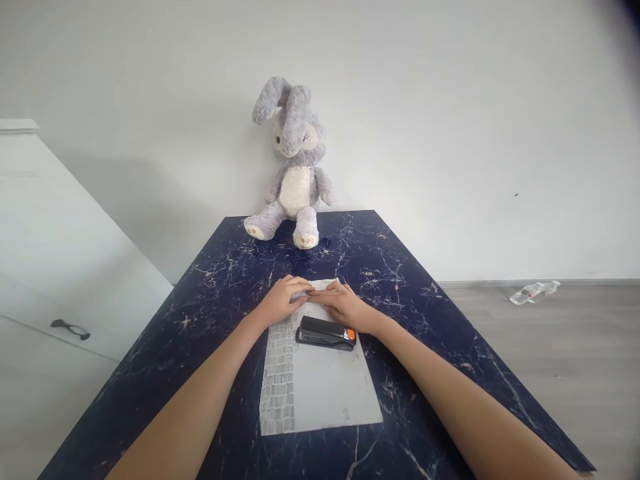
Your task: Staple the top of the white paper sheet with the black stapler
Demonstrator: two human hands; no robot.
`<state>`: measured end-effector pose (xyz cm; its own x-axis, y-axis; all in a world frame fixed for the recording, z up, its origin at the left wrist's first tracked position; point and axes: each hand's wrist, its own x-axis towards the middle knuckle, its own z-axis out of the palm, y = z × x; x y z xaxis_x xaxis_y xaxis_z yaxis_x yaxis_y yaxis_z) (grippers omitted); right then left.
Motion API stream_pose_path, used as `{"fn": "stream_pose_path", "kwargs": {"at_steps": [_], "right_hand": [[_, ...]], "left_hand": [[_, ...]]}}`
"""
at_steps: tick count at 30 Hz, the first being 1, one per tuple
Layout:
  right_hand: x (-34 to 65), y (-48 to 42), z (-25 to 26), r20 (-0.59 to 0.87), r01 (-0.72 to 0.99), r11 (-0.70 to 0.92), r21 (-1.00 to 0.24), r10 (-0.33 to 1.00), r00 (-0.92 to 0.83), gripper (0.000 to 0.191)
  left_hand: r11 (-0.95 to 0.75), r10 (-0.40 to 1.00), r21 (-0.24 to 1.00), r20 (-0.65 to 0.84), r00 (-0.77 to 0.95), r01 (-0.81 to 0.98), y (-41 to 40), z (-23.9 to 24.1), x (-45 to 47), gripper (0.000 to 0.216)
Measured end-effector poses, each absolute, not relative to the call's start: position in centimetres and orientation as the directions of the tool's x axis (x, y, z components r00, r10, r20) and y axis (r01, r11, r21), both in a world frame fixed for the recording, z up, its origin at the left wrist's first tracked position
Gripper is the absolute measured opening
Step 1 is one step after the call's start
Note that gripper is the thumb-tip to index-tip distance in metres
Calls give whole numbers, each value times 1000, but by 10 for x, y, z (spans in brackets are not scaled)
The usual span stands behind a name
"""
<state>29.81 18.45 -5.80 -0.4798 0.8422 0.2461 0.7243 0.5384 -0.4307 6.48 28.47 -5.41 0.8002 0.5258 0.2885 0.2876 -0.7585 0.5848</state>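
Note:
A white sheet of paper (320,390) with a printed strip along its left side lies on the dark blue marble table (225,280). A black stapler (325,333) with an orange end rests across the sheet. My left hand (280,301) and my right hand (345,303) meet at the paper's far edge, fingertips touching one another. The fingers of both hands are curled and pressed down on that edge, which looks folded over under them.
A grey and white plush rabbit (294,167) sits at the far end of the table against the white wall. A white cabinet (55,267) with a dark handle stands on the left. A crushed plastic bottle (534,291) lies on the grey floor at right.

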Motion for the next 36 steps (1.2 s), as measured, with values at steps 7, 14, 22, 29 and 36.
{"fn": "stream_pose_path", "kwargs": {"at_steps": [7,14,22,29,36], "right_hand": [[301,185,-59,284,729,551,-406,834,-473,36],[302,180,-62,264,775,576,-259,815,-516,54],[304,181,-63,296,768,588,-255,803,-516,52],[305,183,-64,273,777,569,-269,819,-505,51],[304,184,-66,288,773,565,-287,821,-493,50]], "left_hand": [[-611,791,448,366,490,652,290,-61,57,26],[-89,934,276,356,-16,957,293,-64,46,43],[-100,943,300,333,-6,949,294,-66,49,42],[-179,942,343,330,60,922,298,-66,48,40],[-453,874,383,370,316,805,308,-69,47,38]]}}
